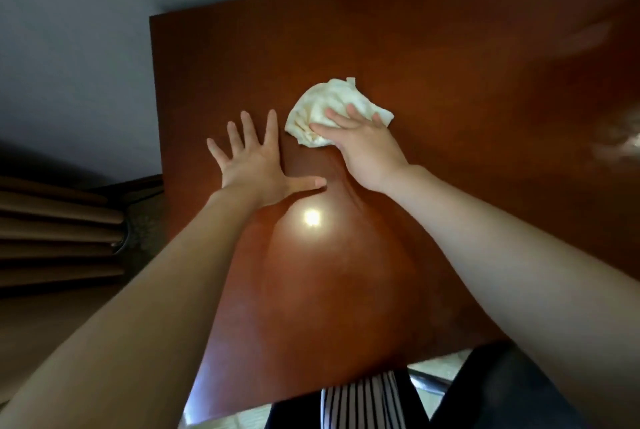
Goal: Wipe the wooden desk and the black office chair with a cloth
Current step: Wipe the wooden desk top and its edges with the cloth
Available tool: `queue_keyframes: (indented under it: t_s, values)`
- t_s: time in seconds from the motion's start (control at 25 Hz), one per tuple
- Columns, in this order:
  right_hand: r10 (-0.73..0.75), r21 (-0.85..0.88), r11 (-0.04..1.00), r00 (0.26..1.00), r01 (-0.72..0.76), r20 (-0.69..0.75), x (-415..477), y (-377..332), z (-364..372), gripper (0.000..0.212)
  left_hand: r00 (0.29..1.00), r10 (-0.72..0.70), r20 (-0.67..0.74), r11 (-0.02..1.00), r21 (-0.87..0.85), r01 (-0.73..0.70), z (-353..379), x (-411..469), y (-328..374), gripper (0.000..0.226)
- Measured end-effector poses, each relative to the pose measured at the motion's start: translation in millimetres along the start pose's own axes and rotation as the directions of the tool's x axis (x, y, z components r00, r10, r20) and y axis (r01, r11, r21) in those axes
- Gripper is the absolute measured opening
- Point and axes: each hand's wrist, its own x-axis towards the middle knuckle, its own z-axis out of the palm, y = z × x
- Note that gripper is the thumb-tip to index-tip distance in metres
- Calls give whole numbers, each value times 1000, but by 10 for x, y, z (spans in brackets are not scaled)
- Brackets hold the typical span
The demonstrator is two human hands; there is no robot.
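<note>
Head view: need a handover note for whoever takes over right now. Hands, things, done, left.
Left hand: flat, fingers spread, resting on the desk, holds nothing.
Right hand: straight fingers pressing the cloth onto the middle of the desk.
Done: desk wiping under way; how much is covered cannot be told.
Left: rest of the desk, then the chair, the dark shape at lower right.

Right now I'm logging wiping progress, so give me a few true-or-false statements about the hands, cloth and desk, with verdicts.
1. The right hand presses the cloth onto the desk. True.
2. The left hand holds a second cloth. False: it lies flat on the desk, fingers spread, holding nothing.
3. The cloth is neatly folded. False: it is crumpled.
4. A bright glare shows on the desk, nearer the person than both hands. True.
</note>
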Motion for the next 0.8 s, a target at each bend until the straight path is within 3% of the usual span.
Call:
queue_keyframes:
  t_s: [0.16, 0.36, 0.56, 0.8]
  values:
    - [66, -33, 997, 996, -67, -53, -748, -224, 231, 49, 994, 105, 24, 994, 38, -106, 265, -437, 47, 120]
    - [75, -59, 993, 945, -99, -317, -1474, -550, 569, 44, 987, 150, 52, 987, 49, -153, 538, -768, -37, 115]
    - [199, -25, 976, 934, -216, -295, -1819, -789, 767, 66, 972, 215, 96, 964, 137, -227, 518, -834, -184, 125]
    - [251, -14, 965, 936, -262, -249, -1607, -509, 566, 46, 954, 246, 172, 932, 229, -281, 503, -793, -264, 143]
